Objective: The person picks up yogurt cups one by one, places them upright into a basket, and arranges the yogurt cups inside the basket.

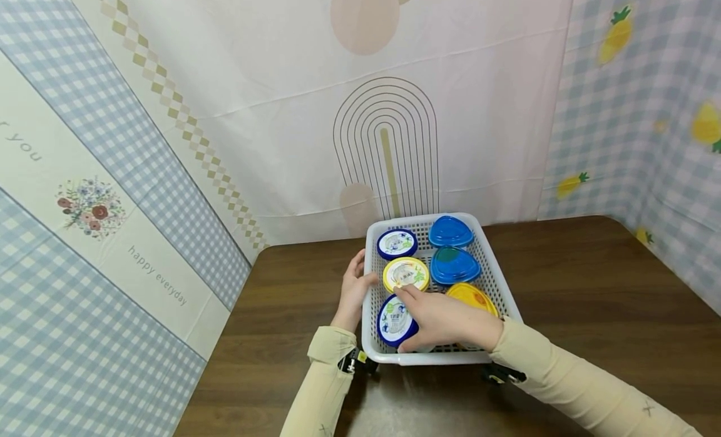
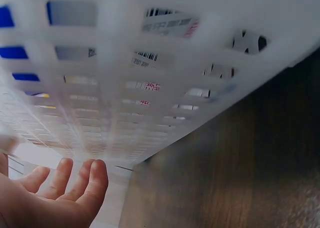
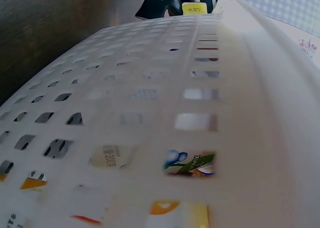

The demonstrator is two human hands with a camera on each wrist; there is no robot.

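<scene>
A white plastic basket [image 1: 498,268] with perforated walls holds two columns of lidded tubs. At its left rim my left hand [image 1: 352,294] has the thumb over the edge and the fingers along the outer wall; those fingers [image 2: 97,180] show below the wall in the left wrist view. My right hand [image 1: 447,318] reaches over the front rim and grips the front-left tub with a blue-edged lid [image 1: 392,321], fingertips at its far side and thumb at its near side. Behind it sits a tub with a yellow-edged lid [image 1: 405,274]. The right wrist view shows the basket wall, not the hand.
Another blue-edged tub [image 1: 397,243] stands at the back left of the basket. Along the right are two blue rounded-triangle lids [image 1: 450,231] and a yellow lid [image 1: 473,296], partly behind my right hand. The basket rests on a brown wooden table [image 1: 591,287] before a patterned cloth [image 1: 479,111].
</scene>
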